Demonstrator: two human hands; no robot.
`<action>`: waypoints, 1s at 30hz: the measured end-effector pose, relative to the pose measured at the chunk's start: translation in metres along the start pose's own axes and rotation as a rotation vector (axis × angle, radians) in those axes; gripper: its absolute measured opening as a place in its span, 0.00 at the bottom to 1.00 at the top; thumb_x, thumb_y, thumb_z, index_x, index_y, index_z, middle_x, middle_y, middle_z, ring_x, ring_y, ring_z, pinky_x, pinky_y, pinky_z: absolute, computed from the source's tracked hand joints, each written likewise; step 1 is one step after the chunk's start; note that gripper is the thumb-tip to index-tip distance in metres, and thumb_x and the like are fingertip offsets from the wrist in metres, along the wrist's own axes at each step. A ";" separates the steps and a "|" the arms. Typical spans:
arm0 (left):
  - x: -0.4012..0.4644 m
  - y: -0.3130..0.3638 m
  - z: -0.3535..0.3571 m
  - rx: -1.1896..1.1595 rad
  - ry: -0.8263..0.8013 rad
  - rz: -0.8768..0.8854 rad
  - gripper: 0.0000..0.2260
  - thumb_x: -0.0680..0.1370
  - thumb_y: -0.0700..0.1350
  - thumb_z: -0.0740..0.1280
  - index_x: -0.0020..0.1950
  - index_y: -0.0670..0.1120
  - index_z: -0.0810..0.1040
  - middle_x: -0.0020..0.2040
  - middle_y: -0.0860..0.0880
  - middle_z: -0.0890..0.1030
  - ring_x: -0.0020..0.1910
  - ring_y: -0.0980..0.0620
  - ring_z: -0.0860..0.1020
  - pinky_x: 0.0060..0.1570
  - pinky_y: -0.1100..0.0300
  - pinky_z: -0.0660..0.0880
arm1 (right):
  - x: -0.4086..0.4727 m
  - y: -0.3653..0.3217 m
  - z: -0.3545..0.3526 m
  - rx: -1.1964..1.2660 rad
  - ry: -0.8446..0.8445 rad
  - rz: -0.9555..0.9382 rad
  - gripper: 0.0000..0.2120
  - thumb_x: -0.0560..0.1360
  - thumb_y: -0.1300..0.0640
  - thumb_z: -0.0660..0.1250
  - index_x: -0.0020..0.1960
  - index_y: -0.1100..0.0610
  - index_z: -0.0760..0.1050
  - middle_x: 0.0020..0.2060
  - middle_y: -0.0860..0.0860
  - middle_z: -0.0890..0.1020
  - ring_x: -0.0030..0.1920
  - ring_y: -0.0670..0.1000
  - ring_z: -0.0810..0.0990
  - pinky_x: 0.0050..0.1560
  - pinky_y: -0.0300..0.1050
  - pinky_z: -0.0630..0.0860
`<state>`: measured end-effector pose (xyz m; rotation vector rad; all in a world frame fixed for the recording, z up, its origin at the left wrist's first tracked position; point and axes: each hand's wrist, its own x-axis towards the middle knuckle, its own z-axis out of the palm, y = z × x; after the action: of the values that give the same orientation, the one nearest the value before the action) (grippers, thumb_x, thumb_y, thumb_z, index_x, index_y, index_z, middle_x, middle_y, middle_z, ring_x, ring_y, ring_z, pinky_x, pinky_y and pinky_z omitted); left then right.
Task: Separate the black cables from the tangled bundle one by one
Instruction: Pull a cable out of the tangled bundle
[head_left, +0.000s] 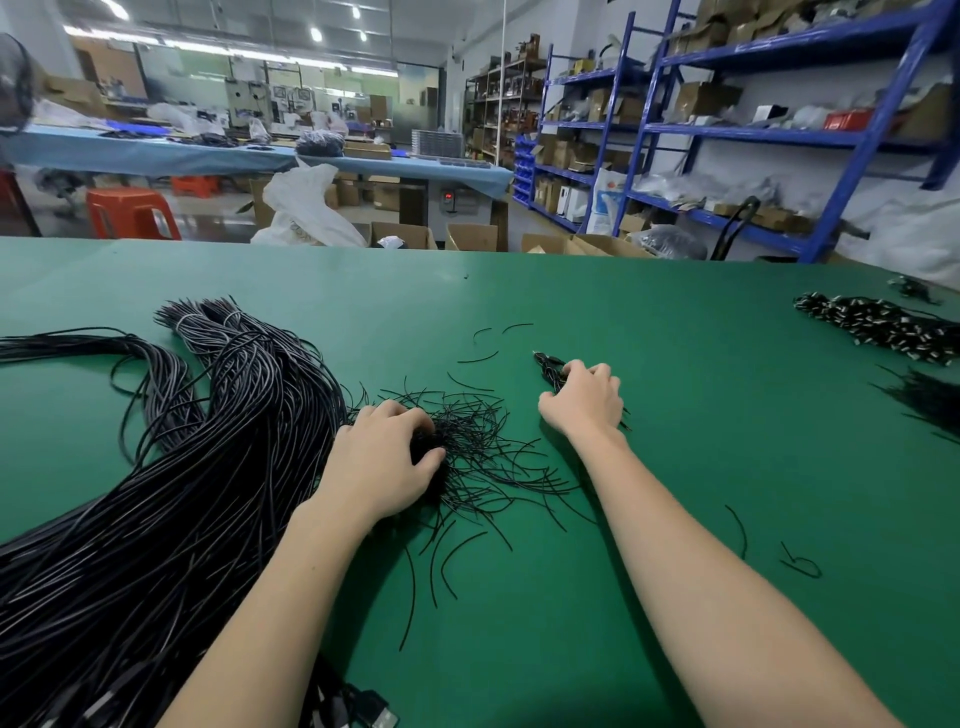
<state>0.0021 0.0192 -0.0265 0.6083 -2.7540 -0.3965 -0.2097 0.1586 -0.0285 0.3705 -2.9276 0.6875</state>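
The left hand (387, 457) sits at the centre of the frame with its fingers curled down into the dense knot of the tangled bundle (467, 452), thumb and fingertips dug into the thick dark core. I judge it is there to pin the mass in place so that a single strand can be teased free without dragging the rest along. The right hand (584, 397), just right of centre and a little higher in the frame, is closed round a small sheaf of pulled cables (550, 370), whose ends poke out past the knuckles toward the upper left; it looks like the collecting hand, kept apart from the tangle so the sorted pieces do not mix back in.

The bundle itself is a loose nest of thin, short black cables, springy and curved, splaying outward in every direction over the green table (675, 467). A few stray pieces (493, 340) lie alone above it. At the left of the frame a far thicker mass of long black cords (182, 493) sweeps from the lower left corner up to a banded end, touching the left hand's side of the tangle. At the upper right edge lies a row of connector-tipped leads (883, 325).
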 end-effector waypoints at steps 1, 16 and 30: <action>0.000 0.000 0.000 0.003 -0.004 -0.001 0.17 0.80 0.60 0.64 0.66 0.56 0.75 0.65 0.52 0.74 0.67 0.50 0.69 0.66 0.50 0.68 | -0.005 -0.005 -0.006 0.027 -0.002 -0.011 0.24 0.79 0.51 0.66 0.73 0.54 0.69 0.70 0.57 0.70 0.70 0.59 0.67 0.67 0.53 0.70; -0.002 0.001 -0.010 -0.129 -0.018 -0.040 0.13 0.78 0.41 0.60 0.60 0.44 0.77 0.57 0.46 0.76 0.58 0.43 0.75 0.60 0.47 0.73 | -0.136 -0.056 0.037 0.592 0.057 -0.569 0.08 0.78 0.56 0.65 0.55 0.47 0.79 0.49 0.40 0.82 0.53 0.46 0.74 0.53 0.40 0.72; -0.001 -0.020 -0.020 0.148 -0.018 -0.462 0.16 0.80 0.48 0.65 0.64 0.41 0.71 0.64 0.39 0.75 0.65 0.38 0.73 0.59 0.49 0.72 | -0.146 -0.064 0.043 0.614 -0.004 -0.583 0.07 0.78 0.56 0.65 0.53 0.48 0.80 0.44 0.38 0.81 0.53 0.45 0.75 0.52 0.43 0.76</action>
<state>0.0170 -0.0014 -0.0153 1.2919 -2.6563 -0.2944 -0.0548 0.1146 -0.0641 1.2028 -2.3304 1.4328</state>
